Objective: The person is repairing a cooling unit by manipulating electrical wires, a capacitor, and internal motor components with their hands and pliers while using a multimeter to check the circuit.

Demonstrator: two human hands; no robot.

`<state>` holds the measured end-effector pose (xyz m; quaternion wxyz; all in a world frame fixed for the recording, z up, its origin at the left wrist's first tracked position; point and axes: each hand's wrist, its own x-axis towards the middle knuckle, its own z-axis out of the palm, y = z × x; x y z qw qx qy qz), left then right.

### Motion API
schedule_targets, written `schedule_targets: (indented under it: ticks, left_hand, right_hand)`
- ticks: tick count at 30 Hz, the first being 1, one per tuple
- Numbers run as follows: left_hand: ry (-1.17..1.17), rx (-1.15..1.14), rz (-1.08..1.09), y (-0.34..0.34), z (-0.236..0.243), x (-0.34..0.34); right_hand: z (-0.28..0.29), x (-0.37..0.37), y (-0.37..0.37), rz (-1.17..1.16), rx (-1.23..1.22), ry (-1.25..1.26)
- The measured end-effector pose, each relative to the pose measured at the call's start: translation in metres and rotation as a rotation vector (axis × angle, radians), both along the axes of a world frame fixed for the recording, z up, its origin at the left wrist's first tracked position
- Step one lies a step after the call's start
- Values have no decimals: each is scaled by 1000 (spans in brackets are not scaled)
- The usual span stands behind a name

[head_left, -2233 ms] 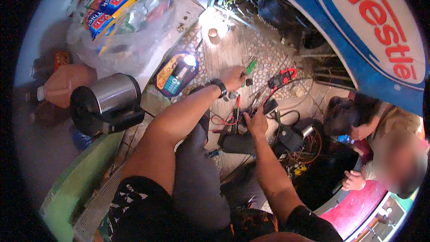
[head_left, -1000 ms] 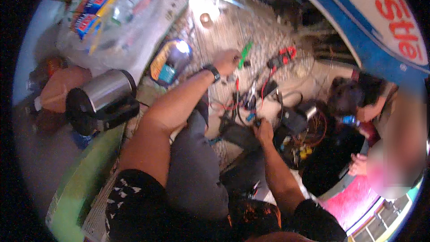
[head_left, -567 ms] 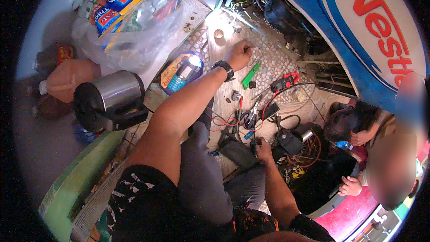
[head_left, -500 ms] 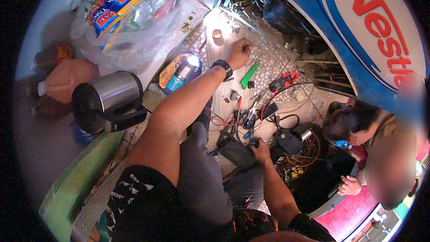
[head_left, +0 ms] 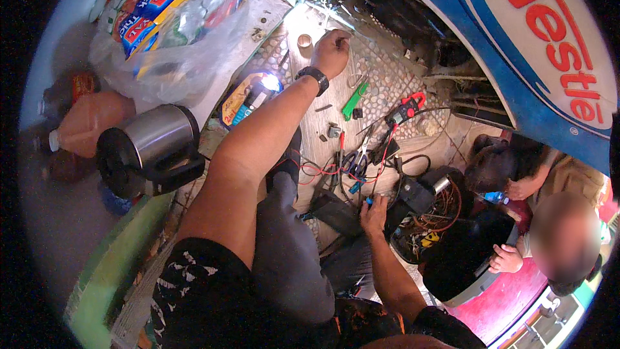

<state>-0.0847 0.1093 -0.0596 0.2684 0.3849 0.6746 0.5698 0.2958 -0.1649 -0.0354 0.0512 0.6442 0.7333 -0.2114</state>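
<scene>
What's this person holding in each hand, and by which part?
The right hand grips what looks like a slim blue-handled tool, by its handle. Whether the curled left hand holds anything cannot be told.

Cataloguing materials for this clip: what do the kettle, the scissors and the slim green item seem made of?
Kettle: metal body, smooth with a silvery sheen; dull black handle, probably plastic.
Scissors: bright metal blades, by their glint; dark handles, likely plastic.
Slim green item: probably plastic, given its bright, even colour; finish unclear.
</scene>
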Motion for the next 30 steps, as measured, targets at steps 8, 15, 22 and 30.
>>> schedule_targets:
  ticks: [8,15,22,30]
  left_hand:
    - [69,-28,-67,-3,-7,-3]
    - [19,3,-64,-6,1,-3]
    - [44,34,-64,0,-3,-6]
    - [-80,-25,-103,39,24,-21]
  right_hand:
    - [5,-4,23,-8,-67,35]
    - [21,-19,57,61,-55,-88]
    - [25,-25,68,116,0,-47]
    - [57,-44,95,-504,-722,571]
